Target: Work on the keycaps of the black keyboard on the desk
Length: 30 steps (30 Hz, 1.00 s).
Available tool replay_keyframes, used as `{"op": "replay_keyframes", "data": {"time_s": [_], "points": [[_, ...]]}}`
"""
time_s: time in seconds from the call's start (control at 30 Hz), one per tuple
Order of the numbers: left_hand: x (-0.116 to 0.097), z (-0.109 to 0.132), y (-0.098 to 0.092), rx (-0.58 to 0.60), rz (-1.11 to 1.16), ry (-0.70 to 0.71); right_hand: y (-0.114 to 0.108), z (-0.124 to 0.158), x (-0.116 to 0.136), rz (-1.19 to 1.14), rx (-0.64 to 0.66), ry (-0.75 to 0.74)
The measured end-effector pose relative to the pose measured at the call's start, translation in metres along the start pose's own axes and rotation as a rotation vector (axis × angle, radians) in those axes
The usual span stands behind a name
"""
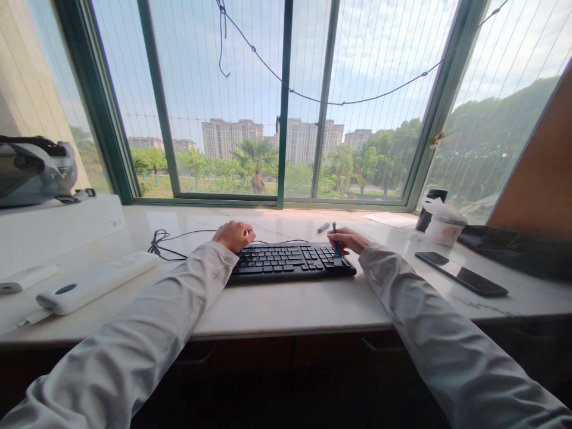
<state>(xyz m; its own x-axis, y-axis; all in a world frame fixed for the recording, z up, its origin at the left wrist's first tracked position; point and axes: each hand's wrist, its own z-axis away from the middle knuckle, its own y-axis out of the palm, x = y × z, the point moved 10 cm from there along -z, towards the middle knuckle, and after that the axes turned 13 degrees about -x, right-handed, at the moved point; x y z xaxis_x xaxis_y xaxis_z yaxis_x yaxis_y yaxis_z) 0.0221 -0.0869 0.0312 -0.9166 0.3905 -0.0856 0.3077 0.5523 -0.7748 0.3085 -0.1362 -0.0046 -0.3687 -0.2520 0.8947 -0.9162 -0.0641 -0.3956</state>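
A black keyboard (286, 262) lies on the marble-look counter. My left hand (234, 236) is closed at its far left corner, with the fingers curled and partly hidden behind the knuckles. Between the thumb and fingers of my right hand (348, 239) is a small blue brush (335, 241), held upright. The brush's lower end meets the number pad at the keyboard's right side. Just beyond, a small silvery stick-like object (323, 227) lies on the counter.
A black cable (163, 245) is bunched left of the keyboard. Further left are a long white device (98, 282) and a white box (62, 229). To the right lie a phone (460, 273), a lidded plastic cup (443, 225) and a paper sheet (391, 220). Windows (227, 101) rise behind the counter.
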Motion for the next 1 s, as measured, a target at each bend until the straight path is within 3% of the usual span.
{"op": "replay_keyframes", "data": {"time_s": [0.13,0.33,0.7,1.0], "points": [[-0.001,0.0,-0.001,-0.009,0.005,0.006,-0.011,-0.008,0.005,0.014,-0.102,-0.114],[0.0,-0.001,0.0,-0.015,0.0,0.009,-0.011,-0.012,0.005,0.169,-0.118,-0.247],[-0.001,0.0,-0.001,0.001,-0.002,0.003,-0.03,-0.016,0.006,0.143,-0.24,-0.313],[0.0,0.0,0.0,-0.005,0.0,0.002,-0.043,-0.01,0.005,0.426,-0.218,-0.362]]}}
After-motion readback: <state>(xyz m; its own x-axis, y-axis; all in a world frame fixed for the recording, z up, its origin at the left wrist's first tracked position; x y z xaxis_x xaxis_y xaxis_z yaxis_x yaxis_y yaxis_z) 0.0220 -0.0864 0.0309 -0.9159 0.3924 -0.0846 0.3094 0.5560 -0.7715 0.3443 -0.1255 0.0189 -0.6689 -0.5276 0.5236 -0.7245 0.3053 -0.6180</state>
